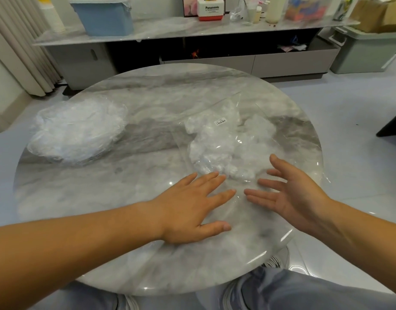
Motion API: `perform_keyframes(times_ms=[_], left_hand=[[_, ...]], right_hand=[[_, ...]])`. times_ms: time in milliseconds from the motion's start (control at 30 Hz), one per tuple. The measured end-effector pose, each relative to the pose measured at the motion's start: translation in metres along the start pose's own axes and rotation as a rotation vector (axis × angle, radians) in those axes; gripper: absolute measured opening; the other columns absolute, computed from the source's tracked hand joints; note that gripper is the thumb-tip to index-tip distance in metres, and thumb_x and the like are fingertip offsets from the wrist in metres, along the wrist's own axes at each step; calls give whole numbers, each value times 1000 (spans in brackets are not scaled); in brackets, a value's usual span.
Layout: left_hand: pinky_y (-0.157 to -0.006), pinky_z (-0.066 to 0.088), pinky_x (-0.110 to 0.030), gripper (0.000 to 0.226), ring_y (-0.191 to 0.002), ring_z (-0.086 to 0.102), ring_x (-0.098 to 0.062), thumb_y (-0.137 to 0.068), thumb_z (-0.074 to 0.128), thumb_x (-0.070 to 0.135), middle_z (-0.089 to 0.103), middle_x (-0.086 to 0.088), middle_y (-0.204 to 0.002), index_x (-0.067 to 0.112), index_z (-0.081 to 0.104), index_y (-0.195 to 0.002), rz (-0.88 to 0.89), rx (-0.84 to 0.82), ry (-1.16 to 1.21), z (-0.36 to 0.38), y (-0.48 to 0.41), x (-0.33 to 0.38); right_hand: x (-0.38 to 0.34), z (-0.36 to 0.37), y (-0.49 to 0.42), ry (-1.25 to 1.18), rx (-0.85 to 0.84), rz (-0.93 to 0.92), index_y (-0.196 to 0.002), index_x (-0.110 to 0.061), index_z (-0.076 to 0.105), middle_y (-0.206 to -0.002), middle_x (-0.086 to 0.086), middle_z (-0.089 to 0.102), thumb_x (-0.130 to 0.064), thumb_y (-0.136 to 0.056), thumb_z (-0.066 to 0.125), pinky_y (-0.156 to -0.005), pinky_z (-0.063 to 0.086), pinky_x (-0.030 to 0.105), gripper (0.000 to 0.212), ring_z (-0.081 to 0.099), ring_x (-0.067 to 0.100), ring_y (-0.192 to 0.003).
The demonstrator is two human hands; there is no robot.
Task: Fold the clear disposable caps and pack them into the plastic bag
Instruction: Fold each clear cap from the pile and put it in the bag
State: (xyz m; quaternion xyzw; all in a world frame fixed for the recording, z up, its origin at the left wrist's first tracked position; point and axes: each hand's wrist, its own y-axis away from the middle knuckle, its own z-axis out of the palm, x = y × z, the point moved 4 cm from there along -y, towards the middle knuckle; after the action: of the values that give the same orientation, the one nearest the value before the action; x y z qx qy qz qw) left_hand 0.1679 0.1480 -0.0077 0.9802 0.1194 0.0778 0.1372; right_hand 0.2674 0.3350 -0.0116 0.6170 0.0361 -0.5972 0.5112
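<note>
caps [78,133] heaped loose at the left of the marble table [147,101], then the left hand [192,206] flat, fingers spread, fingertips on the near edge of the plastic bag [248,139] stuffed with folded caps, right hand [293,193] open, palm turned inward.

Your loose caps [78,130] sit in a puffy, translucent white heap at the left of the worktop [147,97]. Your bag [282,153] lies flat on the right side, well apart from that heap. It is clear and glossy, with a small white barcode label [221,121] on its upper face. Inside it, the packed caps [215,153] form a crumpled white lump near the middle.
</note>
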Motion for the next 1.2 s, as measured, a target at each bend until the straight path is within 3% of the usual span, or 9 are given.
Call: perform_keyframes(times_ms=[167,267,400,533,633,733,933,1100,1200], left_hand=[[-125,-10,-37,74,-152,-23,-10,-97,18,72,-18,4,-168,42,-10,-158,33,1,17,1,3,-1],[-126,-4,-36,77,-153,-19,-9,-95,15,73,-14,5,-169,38,-6,-160,16,45,60,-1,9,-10],[-123,3,-24,76,-155,1,-9,-94,17,72,6,5,-169,34,13,-160,-161,173,168,-13,28,-41],[-121,15,-30,64,-153,18,-17,-101,28,64,20,1,-167,29,34,-154,-428,260,231,-18,59,-92],[-123,13,-36,63,-153,16,-23,-101,30,62,19,-6,-167,26,44,-150,-623,337,195,-10,94,-142],[-125,2,-38,59,-156,0,-24,-103,31,57,5,-9,-169,24,47,-149,-754,389,128,-3,126,-187],[-124,-1,-43,64,-156,-10,-20,-103,23,59,-6,-5,-170,22,37,-154,-839,266,118,3,144,-244],[-122,3,-43,64,-155,-5,-16,-104,23,58,-1,-2,-170,22,32,-155,-765,179,78,15,143,-248],[-121,6,-45,60,-155,-2,-20,-103,23,59,-2,-3,-170,24,43,-148,-786,181,130,14,142,-250]], right_hand=[[-3,-3,5,201,25,32,-89,-6,54,-80,18,61,-55,-96,57,-57,59,42,50,71,36,-64],[-8,15,12,334,-112,-15,-81,-5,56,-66,16,60,-56,-100,48,-48,53,35,55,64,33,-55],[-15,62,17,468,-315,-131,-86,1,61,-74,23,67,-47,-104,43,-57,57,40,54,67,36,-61],[-9,110,9,730,-452,-253,-92,-1,69,-90,17,75,-43,-105,45,-78,60,48,51,73,32,-81],[1,152,0,953,-542,-345,-97,-12,73,-101,3,75,-49,-103,45,-90,59,44,47,70,21,-97],[10,196,-11,1164,-598,-434,-109,-8,69,-114,7,70,-62,-97,43,-99,53,45,61,65,24,-104],[17,280,-33,1357,-653,-671,-72,-39,49,-84,-18,49,-52,-104,41,-79,37,27,35,51,2,-79],[25,295,-40,1408,-665,-701,-117,-28,66,-119,-18,52,-49,-104,42,-82,34,6,35,50,3,-111],[27,287,-41,1405,-663,-701,-116,-28,66,-123,-15,57,-52,-102,43,-91,38,13,36,54,5,-115]])
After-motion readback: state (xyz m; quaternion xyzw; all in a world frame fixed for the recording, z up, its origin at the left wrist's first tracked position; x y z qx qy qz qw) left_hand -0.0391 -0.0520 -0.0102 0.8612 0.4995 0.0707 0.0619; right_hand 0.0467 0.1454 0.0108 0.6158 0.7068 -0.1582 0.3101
